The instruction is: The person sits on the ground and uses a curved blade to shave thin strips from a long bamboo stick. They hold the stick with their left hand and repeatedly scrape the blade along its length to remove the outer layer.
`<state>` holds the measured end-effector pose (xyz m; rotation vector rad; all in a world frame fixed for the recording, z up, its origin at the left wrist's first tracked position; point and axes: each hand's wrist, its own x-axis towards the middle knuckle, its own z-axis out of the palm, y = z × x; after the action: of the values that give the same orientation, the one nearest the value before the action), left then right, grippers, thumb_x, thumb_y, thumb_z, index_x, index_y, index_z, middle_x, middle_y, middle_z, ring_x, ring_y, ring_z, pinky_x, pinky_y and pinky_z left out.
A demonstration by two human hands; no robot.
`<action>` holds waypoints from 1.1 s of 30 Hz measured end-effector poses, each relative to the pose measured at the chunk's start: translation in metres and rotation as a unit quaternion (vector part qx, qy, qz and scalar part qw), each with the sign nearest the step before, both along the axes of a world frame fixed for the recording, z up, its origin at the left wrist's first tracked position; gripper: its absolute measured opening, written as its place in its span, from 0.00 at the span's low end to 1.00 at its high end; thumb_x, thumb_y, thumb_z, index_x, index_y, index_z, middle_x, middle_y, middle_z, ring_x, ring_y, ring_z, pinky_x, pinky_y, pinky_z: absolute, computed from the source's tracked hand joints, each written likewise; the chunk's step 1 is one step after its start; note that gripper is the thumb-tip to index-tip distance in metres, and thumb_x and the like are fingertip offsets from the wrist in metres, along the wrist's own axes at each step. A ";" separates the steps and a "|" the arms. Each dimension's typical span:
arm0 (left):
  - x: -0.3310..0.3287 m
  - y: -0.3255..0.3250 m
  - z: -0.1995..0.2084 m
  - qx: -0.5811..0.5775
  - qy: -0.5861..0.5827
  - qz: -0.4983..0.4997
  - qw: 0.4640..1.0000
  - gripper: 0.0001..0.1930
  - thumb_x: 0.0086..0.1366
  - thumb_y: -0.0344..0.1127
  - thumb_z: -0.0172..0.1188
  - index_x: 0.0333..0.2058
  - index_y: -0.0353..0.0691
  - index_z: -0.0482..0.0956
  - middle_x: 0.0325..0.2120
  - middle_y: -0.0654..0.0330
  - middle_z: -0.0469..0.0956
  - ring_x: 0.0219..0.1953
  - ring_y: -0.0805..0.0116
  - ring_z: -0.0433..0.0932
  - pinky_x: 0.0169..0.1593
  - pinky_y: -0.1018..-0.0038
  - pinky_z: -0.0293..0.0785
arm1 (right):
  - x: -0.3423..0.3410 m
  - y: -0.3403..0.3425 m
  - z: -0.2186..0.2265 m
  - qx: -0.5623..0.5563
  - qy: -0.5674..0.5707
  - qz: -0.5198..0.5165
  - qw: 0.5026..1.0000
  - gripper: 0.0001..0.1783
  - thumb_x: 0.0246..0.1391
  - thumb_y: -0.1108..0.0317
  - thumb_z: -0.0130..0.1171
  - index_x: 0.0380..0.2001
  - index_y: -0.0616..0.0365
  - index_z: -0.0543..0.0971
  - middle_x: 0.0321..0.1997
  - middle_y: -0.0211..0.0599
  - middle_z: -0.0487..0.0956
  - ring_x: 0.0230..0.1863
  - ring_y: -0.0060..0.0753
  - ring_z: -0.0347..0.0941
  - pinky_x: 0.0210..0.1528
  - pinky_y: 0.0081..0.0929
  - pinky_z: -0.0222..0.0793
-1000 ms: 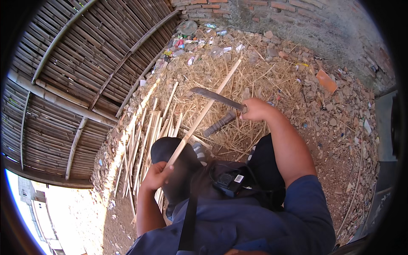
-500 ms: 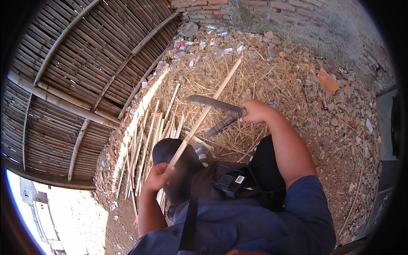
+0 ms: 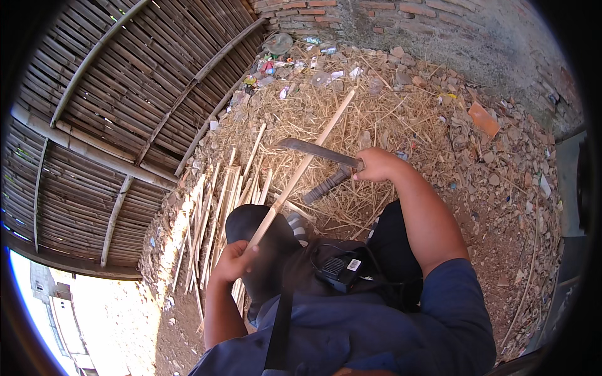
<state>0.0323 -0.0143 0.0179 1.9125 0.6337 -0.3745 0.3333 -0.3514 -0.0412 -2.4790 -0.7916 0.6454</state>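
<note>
My left hand (image 3: 234, 261) is closed around the near end of a long pale strip of split bamboo (image 3: 300, 169), which slants up and away to the right. In my right hand (image 3: 376, 164) is the handle of a machete (image 3: 316, 150); its dark curved blade points left and crosses over the strip. Whether the edge touches the strip I cannot tell. Just below the blade, a dark ridged rod (image 3: 327, 185) lies slanted over the straw, its upper end close to my right hand. Beside my left knee a bundle of split bamboo strips (image 3: 216, 213) lies on the ground.
Straw and shavings (image 3: 382, 119) cover the ground ahead, with rubble and litter around. A slatted bamboo wall (image 3: 125, 94) stands at left, a brick wall (image 3: 476, 44) at the back. A black device (image 3: 340, 272) with a cable rests at my lap.
The machete blade has shifted very slightly to the right along the strip. Both hands and the bamboo strip hold nearly the same place.
</note>
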 end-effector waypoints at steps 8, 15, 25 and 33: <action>0.000 0.000 0.001 -0.008 0.002 0.001 1.000 0.16 0.68 0.48 0.62 0.30 0.41 0.78 0.17 0.69 0.74 0.17 0.82 0.69 0.21 0.83 0.62 | 0.000 -0.001 -0.003 0.009 0.004 0.011 1.000 0.26 0.49 0.54 0.71 0.49 0.57 0.80 0.43 0.49 0.82 0.48 0.49 0.79 0.50 0.41 0.73; 0.000 0.000 0.001 -0.012 0.003 0.003 1.000 0.16 0.69 0.48 0.62 0.30 0.41 0.78 0.17 0.69 0.73 0.17 0.82 0.69 0.22 0.82 0.62 | 0.004 -0.005 0.000 0.035 0.041 -0.003 0.999 0.25 0.49 0.55 0.71 0.48 0.56 0.81 0.42 0.48 0.82 0.46 0.47 0.80 0.49 0.40 0.73; 0.000 0.005 -0.004 -0.001 0.007 -0.004 1.000 0.16 0.69 0.47 0.61 0.29 0.41 0.77 0.16 0.69 0.73 0.16 0.82 0.68 0.20 0.82 0.62 | -0.008 0.002 0.000 0.038 -0.040 0.027 0.998 0.24 0.46 0.55 0.72 0.43 0.59 0.82 0.37 0.50 0.82 0.41 0.50 0.80 0.45 0.42 0.73; -0.002 0.007 -0.008 0.010 0.006 -0.007 1.000 0.17 0.68 0.50 0.61 0.30 0.41 0.78 0.15 0.68 0.73 0.15 0.81 0.68 0.19 0.82 0.61 | 0.010 -0.010 0.008 0.029 -0.003 -0.041 0.999 0.23 0.46 0.57 0.71 0.43 0.57 0.82 0.38 0.47 0.82 0.43 0.47 0.80 0.45 0.42 0.74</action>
<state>0.0301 -0.0077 0.0101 1.9354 0.6341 -0.3902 0.3429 -0.3614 -0.0332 -2.4472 -0.6973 0.5773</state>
